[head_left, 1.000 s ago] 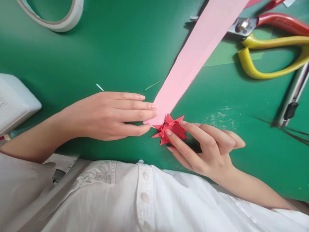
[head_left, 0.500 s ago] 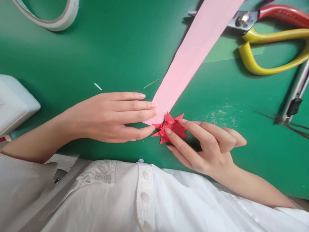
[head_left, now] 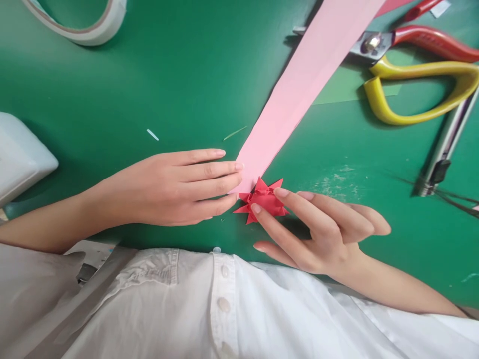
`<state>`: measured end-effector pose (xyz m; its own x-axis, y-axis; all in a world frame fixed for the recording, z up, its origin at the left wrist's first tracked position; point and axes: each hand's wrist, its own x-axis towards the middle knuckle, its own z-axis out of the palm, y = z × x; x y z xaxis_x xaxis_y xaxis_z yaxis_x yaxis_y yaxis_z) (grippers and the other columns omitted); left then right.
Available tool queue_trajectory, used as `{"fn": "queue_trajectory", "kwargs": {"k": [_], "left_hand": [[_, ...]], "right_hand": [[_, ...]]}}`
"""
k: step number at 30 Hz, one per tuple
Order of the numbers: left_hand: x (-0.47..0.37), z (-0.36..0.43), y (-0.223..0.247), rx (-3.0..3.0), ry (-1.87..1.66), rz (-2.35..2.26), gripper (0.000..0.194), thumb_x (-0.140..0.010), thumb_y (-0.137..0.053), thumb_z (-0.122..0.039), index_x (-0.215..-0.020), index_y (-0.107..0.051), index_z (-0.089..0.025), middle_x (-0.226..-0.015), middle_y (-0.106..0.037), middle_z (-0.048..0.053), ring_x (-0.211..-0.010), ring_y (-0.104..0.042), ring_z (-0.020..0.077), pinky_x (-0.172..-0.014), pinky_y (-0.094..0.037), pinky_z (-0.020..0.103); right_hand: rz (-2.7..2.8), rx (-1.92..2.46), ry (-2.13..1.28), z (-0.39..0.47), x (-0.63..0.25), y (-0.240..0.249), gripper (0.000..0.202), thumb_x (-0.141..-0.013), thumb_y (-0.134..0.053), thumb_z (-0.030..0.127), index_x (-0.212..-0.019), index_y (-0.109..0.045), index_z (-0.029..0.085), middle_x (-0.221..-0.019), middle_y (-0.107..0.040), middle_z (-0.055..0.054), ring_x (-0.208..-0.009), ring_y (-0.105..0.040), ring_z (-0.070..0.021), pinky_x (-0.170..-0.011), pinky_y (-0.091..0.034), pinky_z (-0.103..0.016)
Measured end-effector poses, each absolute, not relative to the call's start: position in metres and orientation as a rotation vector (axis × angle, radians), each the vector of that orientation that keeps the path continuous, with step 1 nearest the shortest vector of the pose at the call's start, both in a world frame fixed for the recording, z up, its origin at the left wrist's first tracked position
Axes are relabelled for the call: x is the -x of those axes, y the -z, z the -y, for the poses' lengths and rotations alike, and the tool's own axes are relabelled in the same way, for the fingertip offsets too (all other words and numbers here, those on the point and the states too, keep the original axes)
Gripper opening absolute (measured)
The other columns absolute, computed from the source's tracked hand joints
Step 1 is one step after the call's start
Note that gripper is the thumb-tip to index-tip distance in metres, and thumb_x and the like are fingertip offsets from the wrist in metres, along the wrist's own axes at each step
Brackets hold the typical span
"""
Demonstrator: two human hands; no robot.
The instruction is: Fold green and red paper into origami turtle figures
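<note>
A folded red paper flower with pointed petals (head_left: 265, 203) lies on the green table at the lower end of a long pink paper strip (head_left: 288, 104). My left hand (head_left: 175, 187) rests flat with its fingers stretched out, fingertips on the strip's lower left edge and the lowest finger close to the petals. Two fingertips of my right hand (head_left: 322, 229) touch the flower's top. Its thumb stays apart, below the flower, and the other fingers are loosely bent. Part of the flower is hidden under those fingertips.
Red-and-yellow-handled scissors (head_left: 411, 72) lie at upper right, partly under the strip. Below them is a utility knife (head_left: 437, 169). A roll of tape (head_left: 101, 34) sits at upper left, a white container (head_left: 22, 157) at the left edge. Paper scraps (head_left: 152, 134) dot the green table (head_left: 168, 89).
My right thumb has moved down, away from the flower's edge. Its index and middle fingertips have shifted slightly on the flower. The view has tilted a little; my left hand stays on the strip.
</note>
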<state>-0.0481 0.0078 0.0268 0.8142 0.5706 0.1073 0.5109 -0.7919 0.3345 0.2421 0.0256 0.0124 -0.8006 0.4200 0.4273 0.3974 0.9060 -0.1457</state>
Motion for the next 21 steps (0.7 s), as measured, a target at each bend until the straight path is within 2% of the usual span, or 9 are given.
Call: {"fn": "queue_trajectory", "kwargs": {"k": [4,7,12,14,17,21], "left_hand": [[0.047,-0.006,-0.026,-2.723,-0.337,-0.832,0.024,-0.103,-0.051,-0.026,-0.122,-0.064,-0.019,-0.136,-0.068,0.005,-0.13,-0.063,0.018,-0.122,-0.047,0.035],[0.046,-0.007,-0.026,-2.752,-0.339,-0.823,0.025,-0.103,-0.051,-0.025,-0.123,-0.065,-0.017,-0.134,-0.069,0.007,-0.128,-0.065,0.0189,-0.12,-0.049,0.036],[0.043,-0.006,-0.026,-2.75,-0.319,-0.852,0.024,-0.103,-0.054,-0.026,-0.122,-0.065,-0.021,-0.133,-0.07,0.003,-0.129,-0.064,0.0168,-0.12,-0.049,0.035],[0.042,-0.004,-0.027,-2.759,-0.319,-0.869,0.025,-0.103,-0.052,-0.028,-0.123,-0.066,-0.02,-0.136,-0.069,0.005,-0.13,-0.064,0.0181,-0.119,-0.05,0.036],[0.04,0.0,-0.028,-2.815,-0.319,-0.88,0.028,-0.104,-0.049,-0.031,-0.121,-0.066,-0.017,-0.136,-0.068,0.008,-0.129,-0.065,0.0214,-0.116,-0.053,0.04],[0.038,0.003,-0.028,-2.864,-0.327,-0.888,0.029,-0.104,-0.05,-0.033,-0.122,-0.066,-0.017,-0.134,-0.07,0.008,-0.129,-0.065,0.023,-0.114,-0.055,0.041]], "right_hand": [[2.639,0.465,0.004,-0.038,-0.232,-0.017,0.046,-0.105,-0.04,0.057,-0.107,-0.077,0.03,-0.12,-0.07,0.002,-0.094,-0.055,-0.0124,-0.085,-0.03,-0.034],[2.614,0.426,-0.013,-0.044,-0.226,-0.018,0.044,-0.105,-0.041,0.052,-0.103,-0.078,0.029,-0.123,-0.07,0.004,-0.096,-0.056,-0.0127,-0.085,-0.03,-0.036],[2.707,0.355,-0.157,-0.053,-0.223,-0.021,0.044,-0.103,-0.045,0.053,-0.1,-0.075,0.021,-0.125,-0.069,-0.002,-0.113,-0.056,-0.0177,-0.081,-0.032,-0.034],[2.741,0.316,-0.187,-0.056,-0.224,-0.021,0.042,-0.101,-0.049,0.055,-0.101,-0.073,0.021,-0.127,-0.069,-0.003,-0.117,-0.056,-0.0193,-0.079,-0.033,-0.034],[2.742,0.294,-0.179,-0.058,-0.224,-0.021,0.04,-0.1,-0.05,0.057,-0.099,-0.073,0.024,-0.121,-0.071,0.0,-0.114,-0.057,-0.0176,-0.079,-0.033,-0.033],[2.69,0.322,-0.149,-0.057,-0.221,-0.018,0.04,-0.101,-0.049,0.055,-0.094,-0.074,0.024,-0.112,-0.073,0.001,-0.111,-0.057,-0.0173,-0.079,-0.029,-0.036]]}}
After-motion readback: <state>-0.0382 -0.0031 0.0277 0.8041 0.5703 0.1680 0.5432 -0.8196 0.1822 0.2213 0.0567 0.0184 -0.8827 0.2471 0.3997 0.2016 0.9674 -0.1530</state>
